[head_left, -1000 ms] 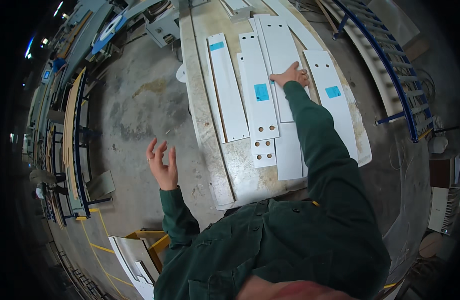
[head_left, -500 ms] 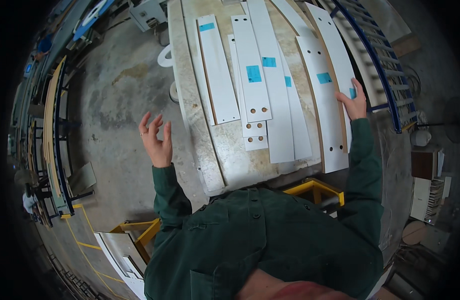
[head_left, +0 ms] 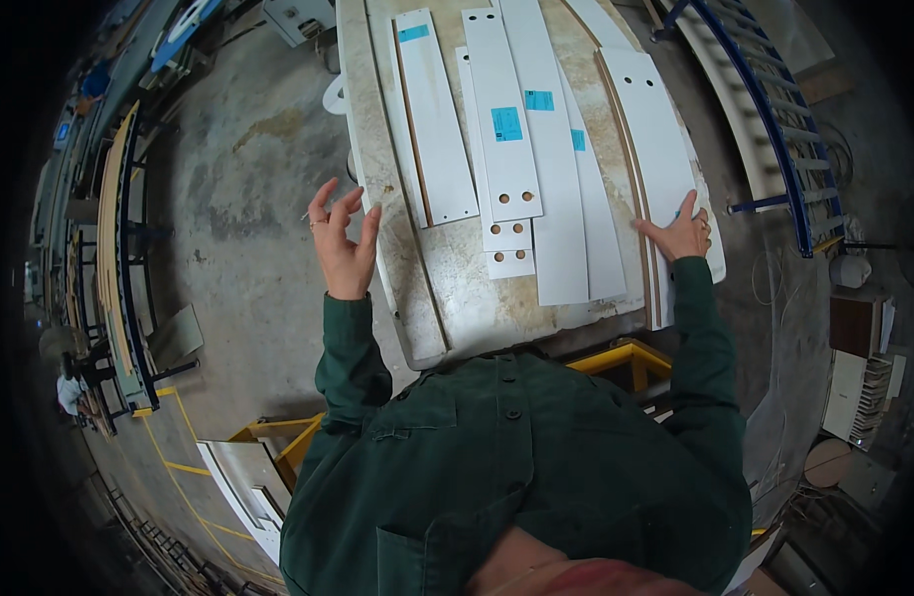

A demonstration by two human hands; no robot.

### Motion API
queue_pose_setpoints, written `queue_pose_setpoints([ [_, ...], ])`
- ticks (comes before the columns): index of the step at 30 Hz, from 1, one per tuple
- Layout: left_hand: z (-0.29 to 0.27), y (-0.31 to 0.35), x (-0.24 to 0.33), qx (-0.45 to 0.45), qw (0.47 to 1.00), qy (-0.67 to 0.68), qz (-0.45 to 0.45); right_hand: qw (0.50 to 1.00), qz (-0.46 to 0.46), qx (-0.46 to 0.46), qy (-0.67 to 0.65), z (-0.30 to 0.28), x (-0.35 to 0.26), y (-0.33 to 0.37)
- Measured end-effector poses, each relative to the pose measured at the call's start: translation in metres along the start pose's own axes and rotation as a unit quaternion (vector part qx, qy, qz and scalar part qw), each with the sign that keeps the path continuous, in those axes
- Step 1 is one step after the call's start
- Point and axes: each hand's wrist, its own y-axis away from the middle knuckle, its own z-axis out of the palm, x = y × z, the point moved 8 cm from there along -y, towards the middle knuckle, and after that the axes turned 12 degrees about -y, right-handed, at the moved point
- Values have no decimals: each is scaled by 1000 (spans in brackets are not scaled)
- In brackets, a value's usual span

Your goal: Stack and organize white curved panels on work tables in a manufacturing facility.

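My right hand (head_left: 680, 233) spans a long white board (head_left: 657, 124) along the right side of the table, thumb by its left edge and fingers toward its right edge. This board lies over another one, whose brown edge shows along the left. Two dark holes mark its far end; a blue label is mostly hidden by my fingers. My left hand (head_left: 343, 243) hovers just beside the table's left edge, fingers apart and nothing in it. Between the hands lie several white boards with blue labels, among them a holed board (head_left: 506, 164) and a separate board (head_left: 439, 129) to the left.
The boards rest on a stained pale table (head_left: 462, 338). A blue roller conveyor (head_left: 774, 109) stands to the right. Yellow metal frames (head_left: 626, 360) are near my body. At far left, a rack (head_left: 112, 238) holds long panels, with another person (head_left: 71, 392) by it.
My right hand has shifted the upper board leftward over the board beside it, and the two now nearly line up. My left hand has come right, closer to the table edge.
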Motion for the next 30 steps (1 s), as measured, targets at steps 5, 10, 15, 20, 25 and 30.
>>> queue_pose_setpoints([
  [5,98,30,63,-217,888,392,-104,987,-2,-89,-136,4,18,-34],
  [10,252,64,218,-418,811,410,-18,915,-8,-74,-396,19,38,-133],
  [15,340,72,218,-355,879,199,-249,917,-59,-72,-388,39,40,-170],
  [20,361,85,214,-335,851,298,-274,923,-63,-50,-377,38,39,-163],
  [25,356,89,215,-344,841,290,-301,902,-91,-29,-421,33,30,-150],
  [30,347,89,219,-324,850,292,-295,905,-80,-17,-417,26,25,-138],
])
